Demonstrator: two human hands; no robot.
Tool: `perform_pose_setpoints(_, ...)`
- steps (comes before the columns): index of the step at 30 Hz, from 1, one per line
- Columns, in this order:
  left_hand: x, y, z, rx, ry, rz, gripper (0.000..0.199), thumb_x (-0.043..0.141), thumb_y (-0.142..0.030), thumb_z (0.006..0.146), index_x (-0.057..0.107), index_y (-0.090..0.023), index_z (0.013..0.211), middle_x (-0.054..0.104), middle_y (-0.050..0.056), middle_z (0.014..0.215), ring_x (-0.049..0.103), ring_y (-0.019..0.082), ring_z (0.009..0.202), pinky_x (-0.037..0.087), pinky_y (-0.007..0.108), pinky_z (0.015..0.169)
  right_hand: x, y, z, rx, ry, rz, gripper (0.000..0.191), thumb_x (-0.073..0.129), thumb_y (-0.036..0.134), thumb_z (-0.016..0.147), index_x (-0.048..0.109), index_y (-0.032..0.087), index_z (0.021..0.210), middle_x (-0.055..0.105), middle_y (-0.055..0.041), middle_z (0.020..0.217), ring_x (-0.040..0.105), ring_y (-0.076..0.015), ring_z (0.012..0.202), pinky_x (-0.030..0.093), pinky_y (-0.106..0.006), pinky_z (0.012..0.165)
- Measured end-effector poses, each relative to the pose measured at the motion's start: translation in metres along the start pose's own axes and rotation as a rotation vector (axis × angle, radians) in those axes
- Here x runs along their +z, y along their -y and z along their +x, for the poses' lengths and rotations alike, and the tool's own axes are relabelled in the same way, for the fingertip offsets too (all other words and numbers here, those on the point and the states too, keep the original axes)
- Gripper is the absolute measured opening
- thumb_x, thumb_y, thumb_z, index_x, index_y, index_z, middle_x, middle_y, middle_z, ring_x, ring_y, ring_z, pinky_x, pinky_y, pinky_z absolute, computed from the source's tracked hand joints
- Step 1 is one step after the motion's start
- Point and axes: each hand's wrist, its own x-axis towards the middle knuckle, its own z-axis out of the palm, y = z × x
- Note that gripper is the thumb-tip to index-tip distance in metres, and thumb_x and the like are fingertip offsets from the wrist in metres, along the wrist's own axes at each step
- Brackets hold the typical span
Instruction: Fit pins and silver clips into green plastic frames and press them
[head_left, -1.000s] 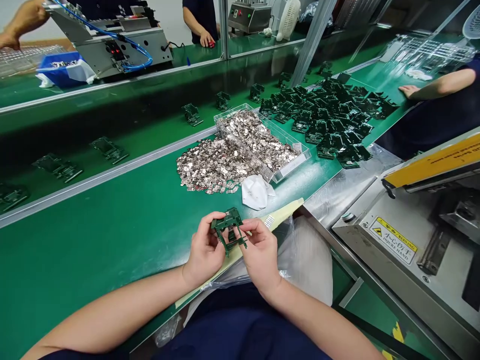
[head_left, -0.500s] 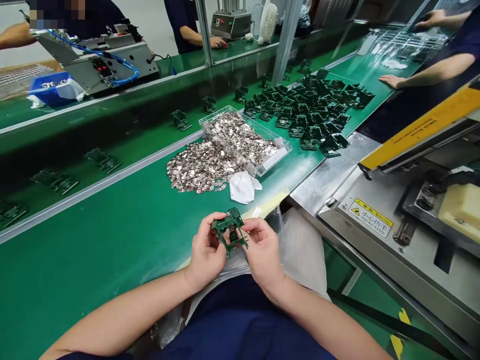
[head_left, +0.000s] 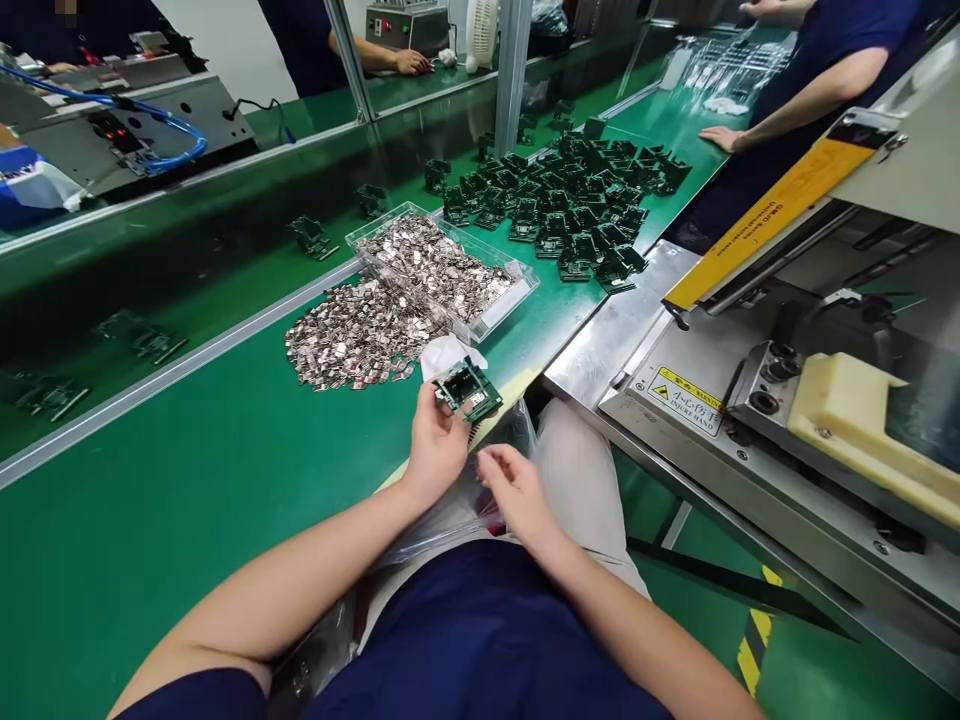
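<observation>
My left hand [head_left: 437, 440] grips a green circuit board part [head_left: 468, 388] by its left side, raised over the front edge of the green bench. To the right and a little lower, my right hand [head_left: 514, 485] is apart from the board, thumb and index finger pinched; whatever is between them is too small to make out. A heap of small silvery metal pieces [head_left: 345, 335] lies beyond the hands. Partly on it rests a clear tray [head_left: 506, 310] full of the same pieces. A white cloth [head_left: 442, 355] is just behind the board.
Many dark green boards [head_left: 577, 200] are piled farther back, and others stand along the metal rail [head_left: 225, 340]. A steel machine [head_left: 652, 400] with a yellow bar [head_left: 772, 220] occupies the right side. Other people's arms show at the far benches.
My right hand has let go of the board and moved lower. The board has risen and turned in my left hand. The whole view has swung to the right.
</observation>
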Motion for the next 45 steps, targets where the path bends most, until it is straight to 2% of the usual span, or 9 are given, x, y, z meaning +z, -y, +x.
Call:
perform_pose_setpoints(5,-0.003,0.007,-0.001,-0.194,-0.055,-0.182,0.051,0.080,-0.037,0.069,0.041,-0.023,0.098,0.067,-0.001,0.090,0.071,0.016,0.079,0.059,0.030,0.075,0.022,0.000,0.008,-0.266,-0.056,-0.318,0.024,0.057,0.042,0.088,0.052,0.019,0.082,0.054,0.0029,0.062,0.048,-0.0121,0.052,0.039,-0.024,0.053)
perform_pose_setpoints(11,-0.006,0.010,-0.002,-0.158,-0.065,-0.214,0.047,0.080,-0.034,0.070,0.041,-0.023,0.095,0.066,-0.003,0.086,0.072,0.015,0.078,0.059,0.027,0.074,0.019,0.007,0.016,-0.493,-0.121,-0.909,0.028,0.042,0.029,0.097,0.053,0.018,0.074,0.060,-0.0026,0.062,0.057,-0.0169,0.054,0.032,-0.029,0.053)
perform_pose_setpoints(16,-0.006,0.014,-0.001,-0.108,-0.028,-0.147,0.042,0.076,-0.035,0.075,0.040,-0.022,0.092,0.064,-0.003,0.082,0.072,0.015,0.076,0.059,0.026,0.070,0.017,0.015,0.019,-0.589,-0.008,-1.187,0.024,0.037,0.018,0.095,0.054,0.017,0.078,0.060,-0.0051,0.064,0.058,-0.0200,0.055,0.035,-0.031,0.052)
perform_pose_setpoints(23,-0.004,0.013,-0.001,-0.037,-0.028,-0.121,0.037,0.074,-0.034,0.077,0.041,-0.021,0.089,0.059,-0.003,0.084,0.069,0.014,0.080,0.059,0.027,0.074,0.011,0.031,0.020,-0.530,0.253,-1.368,0.010,0.047,0.009,0.086,0.054,0.015,0.083,0.061,-0.0089,0.072,0.061,-0.0231,0.062,0.043,-0.032,0.056)
perform_pose_setpoints(29,-0.005,0.013,0.000,-0.047,-0.005,-0.096,0.037,0.072,-0.036,0.078,0.042,-0.021,0.093,0.060,0.000,0.087,0.068,0.015,0.082,0.059,0.028,0.073,0.005,0.048,0.024,-0.446,0.457,-1.362,0.012,0.044,0.009,0.091,0.056,0.012,0.092,0.063,-0.0112,0.083,0.064,-0.0246,0.074,0.047,-0.032,0.064)
perform_pose_setpoints(33,-0.004,0.012,0.001,-0.053,-0.002,-0.095,0.038,0.072,-0.039,0.077,0.041,-0.021,0.091,0.061,0.000,0.088,0.067,0.014,0.076,0.059,0.028,0.071,-0.006,0.052,0.025,-0.254,0.582,-1.310,0.017,0.047,0.001,0.086,0.057,0.011,0.095,0.066,-0.0125,0.089,0.066,-0.0259,0.080,0.047,-0.031,0.068)
perform_pose_setpoints(40,-0.005,0.009,0.003,-0.043,-0.006,-0.135,0.037,0.072,-0.038,0.077,0.041,-0.022,0.091,0.061,0.000,0.091,0.066,0.013,0.076,0.059,0.029,0.071,-0.030,0.036,0.024,-0.069,0.546,-1.222,0.018,0.053,0.009,0.092,0.052,0.009,0.110,0.070,-0.0126,0.081,0.069,-0.0266,0.076,0.047,-0.030,0.063)
perform_pose_setpoints(42,-0.007,0.005,0.003,-0.025,-0.026,-0.121,0.036,0.072,-0.037,0.078,0.043,-0.022,0.093,0.062,-0.001,0.089,0.065,0.012,0.076,0.058,0.027,0.072,-0.037,0.036,0.021,-0.055,0.504,-1.035,0.009,0.050,0.012,0.094,0.052,0.014,0.103,0.070,-0.0078,0.080,0.069,-0.0217,0.075,0.048,-0.027,0.064)
perform_pose_setpoints(45,-0.009,-0.002,0.003,0.013,-0.063,-0.085,0.035,0.072,-0.036,0.077,0.045,-0.021,0.095,0.062,-0.001,0.086,0.063,0.011,0.076,0.057,0.024,0.071,-0.046,0.041,0.016,0.000,0.434,-0.450,0.005,0.048,0.020,0.096,0.052,0.018,0.095,0.071,-0.0040,0.078,0.069,-0.0175,0.076,0.051,-0.027,0.070)
